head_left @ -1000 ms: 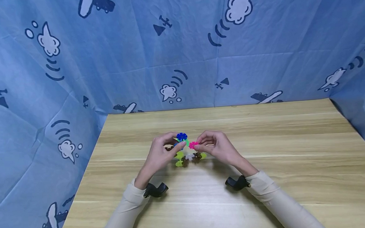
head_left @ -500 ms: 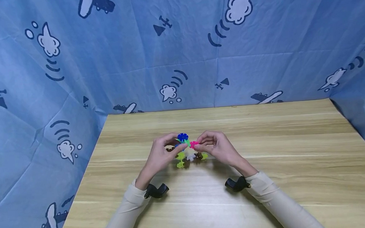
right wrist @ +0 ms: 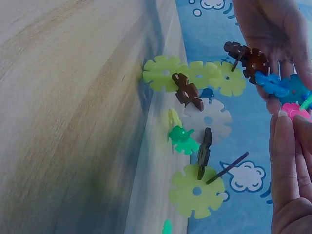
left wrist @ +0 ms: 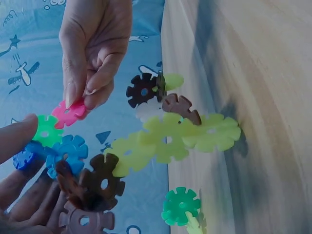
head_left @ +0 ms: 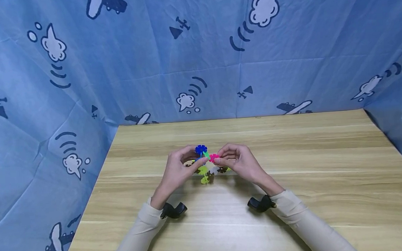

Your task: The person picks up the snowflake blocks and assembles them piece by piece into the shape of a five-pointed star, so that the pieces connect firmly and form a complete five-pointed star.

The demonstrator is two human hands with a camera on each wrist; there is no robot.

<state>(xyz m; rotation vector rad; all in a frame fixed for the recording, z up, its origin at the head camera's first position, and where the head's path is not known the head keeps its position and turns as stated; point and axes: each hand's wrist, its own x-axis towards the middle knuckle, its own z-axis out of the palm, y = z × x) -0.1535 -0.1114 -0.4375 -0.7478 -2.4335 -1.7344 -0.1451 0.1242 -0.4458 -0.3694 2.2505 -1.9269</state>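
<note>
My left hand (head_left: 179, 171) holds a linked chain of slotted plastic snowflake discs, its thumb pressing a green disc (left wrist: 46, 130). Blue discs (left wrist: 68, 153) and brown discs (left wrist: 103, 180) lie along its fingers. From there the chain runs on through yellow-green discs (left wrist: 166, 139) to a whitish disc (right wrist: 207, 120), more brown ones and another yellow-green disc (right wrist: 197, 191). A dark blue disc (head_left: 201, 149) tops it in the head view. Between thumb and fingertips, my right hand (head_left: 240, 162) pinches a pink disc (left wrist: 68, 113). Pink and green meet at their edges; whether their slots interlock I cannot tell.
A wood-grain table (head_left: 311, 180) lies under both hands. Behind it hangs a blue printed cloth (head_left: 210, 48). Another green disc (left wrist: 181, 205) with a yellow piece shows low, near the table; whether it joins the chain is unclear. Each wrist wears a black camera (head_left: 173, 210).
The chain has turned slightly in my left hand, its lower discs shifting right in the head view. The pink disc has risen a little, still pinched in my right hand.
</note>
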